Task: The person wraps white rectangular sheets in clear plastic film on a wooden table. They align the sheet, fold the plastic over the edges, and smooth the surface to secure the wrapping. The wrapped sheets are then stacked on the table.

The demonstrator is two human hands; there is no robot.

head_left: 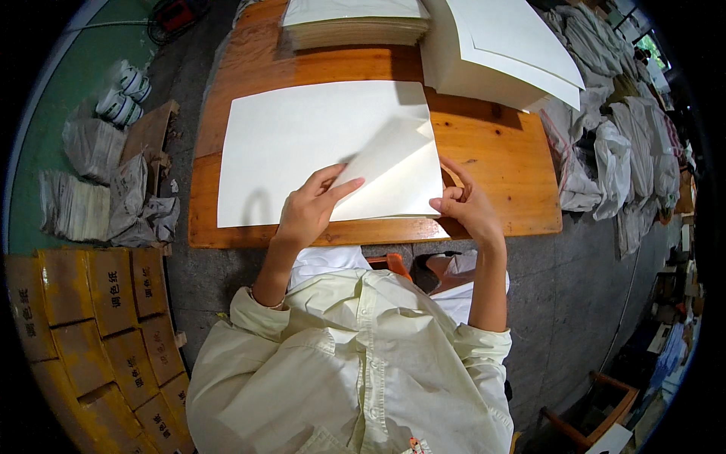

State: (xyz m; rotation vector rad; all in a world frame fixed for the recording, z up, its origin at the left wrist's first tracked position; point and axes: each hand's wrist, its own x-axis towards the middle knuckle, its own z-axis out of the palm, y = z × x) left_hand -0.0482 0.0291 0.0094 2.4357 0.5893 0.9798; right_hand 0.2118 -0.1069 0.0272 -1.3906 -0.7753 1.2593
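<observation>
Left hand (308,208): flat on the folded-over flap of the top sheet (318,147), fingers spread and pressing down, thumb pointing right along the crease; not clenched, gripping nothing, simply pinning the paper so the fold stays put.

Right hand (465,206): at the near right corner of the sheet pile, fingers curled, thumb and forefinger pinched at the paper's edge; seemingly grasping that corner, though exactly how many sheets cannot be told.

Top sheet: cream-white, lying on the wooden table (499,151), near its front edge, directly ahead of the body. Long axis running left to right, parallel to the table's front edge. Right far corner turned over toward the near left, so the flap's tip points at the left hand.

Placement: sheet squared to the table edge, likely for easy alignment of the fold.

Paper stacks (355,23): further piles at the table's far side, within reach, well apart from the working sheet.

Yellow boxes (98,303): on the floor at left.

Wrapped bundles (628,144): along the floor at right.
</observation>
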